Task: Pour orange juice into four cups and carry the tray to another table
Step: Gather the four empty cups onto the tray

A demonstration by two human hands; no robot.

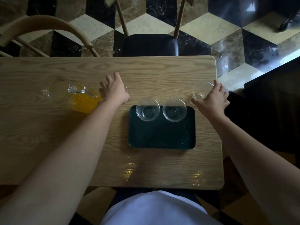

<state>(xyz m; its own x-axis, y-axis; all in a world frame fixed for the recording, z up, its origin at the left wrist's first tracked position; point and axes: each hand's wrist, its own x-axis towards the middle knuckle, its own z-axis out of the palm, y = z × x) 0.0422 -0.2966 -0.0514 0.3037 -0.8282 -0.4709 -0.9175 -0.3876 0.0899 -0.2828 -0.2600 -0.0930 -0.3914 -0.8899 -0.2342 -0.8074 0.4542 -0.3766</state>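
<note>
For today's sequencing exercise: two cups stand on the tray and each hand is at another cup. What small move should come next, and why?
Probably lift the cup in the right hand onto the tray, behind the two empty cups there. The tray's near half is bare, and the juice jug stands untouched, so pouring likely waits.

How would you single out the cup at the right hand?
On the wooden table, look right of the dark tray. The clear cup there stands off the tray, with the right hand around it, unlike the two on the tray.

No readable text, label, brand or number on anything in view.
</note>
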